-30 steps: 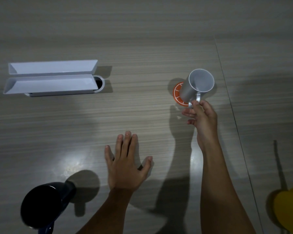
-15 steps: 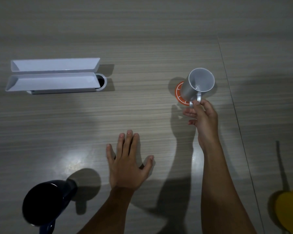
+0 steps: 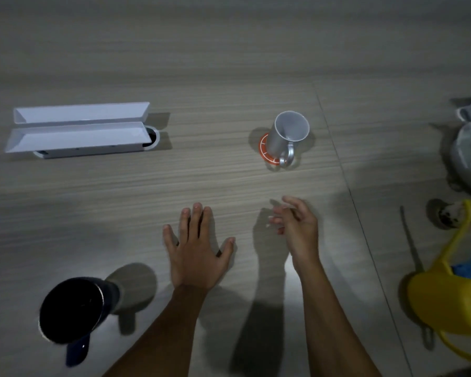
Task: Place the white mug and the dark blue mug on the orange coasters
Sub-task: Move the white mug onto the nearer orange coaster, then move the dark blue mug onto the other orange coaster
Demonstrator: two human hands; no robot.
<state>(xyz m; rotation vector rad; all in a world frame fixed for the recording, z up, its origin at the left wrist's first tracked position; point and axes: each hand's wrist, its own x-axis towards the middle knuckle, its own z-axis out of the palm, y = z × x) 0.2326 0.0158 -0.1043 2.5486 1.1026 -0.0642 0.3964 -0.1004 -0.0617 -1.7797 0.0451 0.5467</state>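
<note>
Only an arc of the orange coaster [image 3: 264,148] is seen beneath the white mug [image 3: 287,137]; a second is perhaps hidden. The mug has been released: right hand [image 3: 297,224] withdrawn, loosely open; left hand [image 3: 196,251] flat, empty. The dark blue mug [image 3: 74,308] stands near-left.

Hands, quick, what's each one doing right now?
Left hand: open, flat on the table, holding nothing.
Right hand: open, fingers loosely curled, holding nothing.
</note>
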